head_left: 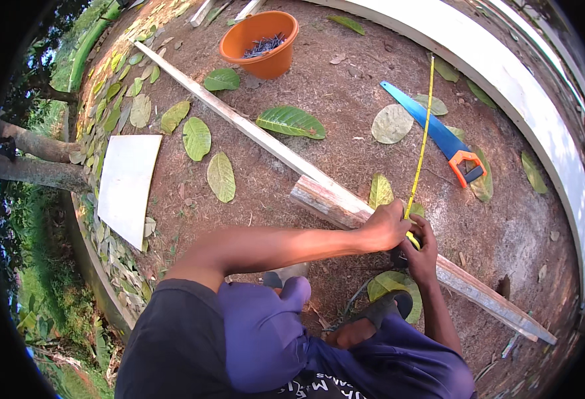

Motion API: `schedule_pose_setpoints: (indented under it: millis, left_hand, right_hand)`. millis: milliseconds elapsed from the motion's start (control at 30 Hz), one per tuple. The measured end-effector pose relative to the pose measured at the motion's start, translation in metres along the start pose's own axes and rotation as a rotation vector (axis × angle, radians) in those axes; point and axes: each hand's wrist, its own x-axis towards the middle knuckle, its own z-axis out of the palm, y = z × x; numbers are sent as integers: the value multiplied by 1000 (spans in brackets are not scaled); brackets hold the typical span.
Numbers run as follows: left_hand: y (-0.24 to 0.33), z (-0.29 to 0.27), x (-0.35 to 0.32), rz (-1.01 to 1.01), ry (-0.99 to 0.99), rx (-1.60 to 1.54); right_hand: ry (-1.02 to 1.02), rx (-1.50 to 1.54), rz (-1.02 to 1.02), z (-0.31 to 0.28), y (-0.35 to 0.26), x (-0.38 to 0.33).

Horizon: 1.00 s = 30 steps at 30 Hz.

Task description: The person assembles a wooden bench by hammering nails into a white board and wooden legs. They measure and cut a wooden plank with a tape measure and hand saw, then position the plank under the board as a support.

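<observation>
My left hand (387, 226) pinches the yellow blade of a tape measure (423, 143) close to its case. My right hand (422, 253) is closed around the tape's case, which is mostly hidden by my fingers. The blade runs out away from me, past the far side of the wood, and its end hangs or lies near the white beam. Beneath my hands a long narrow timber (229, 114) crosses diagonally from far left to near right. A shorter, weathered wood piece (329, 199) lies against it, just left of my hands.
A handsaw (439, 133) with a blue blade and orange handle lies to the right of the tape. An orange bucket (259, 43) of nails stands far off. A white board (127, 186) lies at left, and a long white beam (505, 80) curves along the right. Large leaves (291, 122) are scattered about.
</observation>
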Motion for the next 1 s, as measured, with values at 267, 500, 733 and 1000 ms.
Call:
schedule_pose_setpoints:
  millis: [267,500,733,1000]
  left_hand:
    - [-9,-3,-2,123,59,71]
    - [-15,-39,-11,285,140,106]
    - [-81,-126,-33,209,856,457]
    - [-125,-102,-64,20,535,-446]
  right_hand:
    - [-60,-115,34,-1,2,13]
    - [-6,-141,-4,0,6,10]
    - [-5,-133,25,1,-7,6]
    - [-130,-245,78,-14,-28,16]
